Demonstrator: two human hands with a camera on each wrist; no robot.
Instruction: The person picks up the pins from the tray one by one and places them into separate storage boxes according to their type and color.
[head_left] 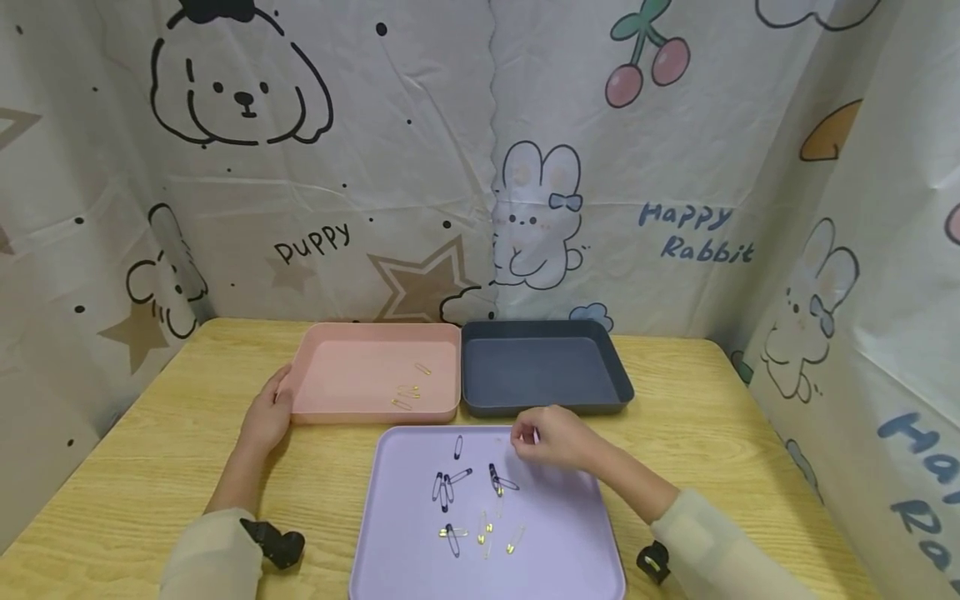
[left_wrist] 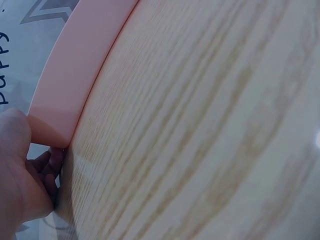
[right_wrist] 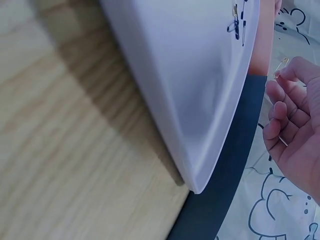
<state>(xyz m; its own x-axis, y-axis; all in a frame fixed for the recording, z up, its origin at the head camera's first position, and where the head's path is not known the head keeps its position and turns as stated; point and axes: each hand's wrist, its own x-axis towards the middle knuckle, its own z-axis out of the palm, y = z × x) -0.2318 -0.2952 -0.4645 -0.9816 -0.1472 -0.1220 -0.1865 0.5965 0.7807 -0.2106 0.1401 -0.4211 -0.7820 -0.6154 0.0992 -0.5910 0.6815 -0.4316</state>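
Fingers and thumb of my left hand [head_left: 267, 414] hold the left end of a pink tray [head_left: 341, 367]; in the left wrist view the thumb lies at its corner and the other fingers are curled beside it. My right hand [head_left: 561, 439] is above the upper right part of a lilac tray [head_left: 558, 542]. Between its thumb and index finger it pinches a gold safety pin [right_wrist: 281, 68], plain in the right wrist view. Several black safety pins [head_left: 443, 493] and gold safety pins [head_left: 515, 540] lie scattered on the lilac tray. A few gold safety pins [head_left: 402, 405] lie in the pink tray.
A dark blue tray [head_left: 543, 367] stands right of the pink one, their sides close together. All the trays are on a wooden table [head_left: 697, 417]. A printed curtain [head_left: 420, 167] hangs behind the table and along the sides.
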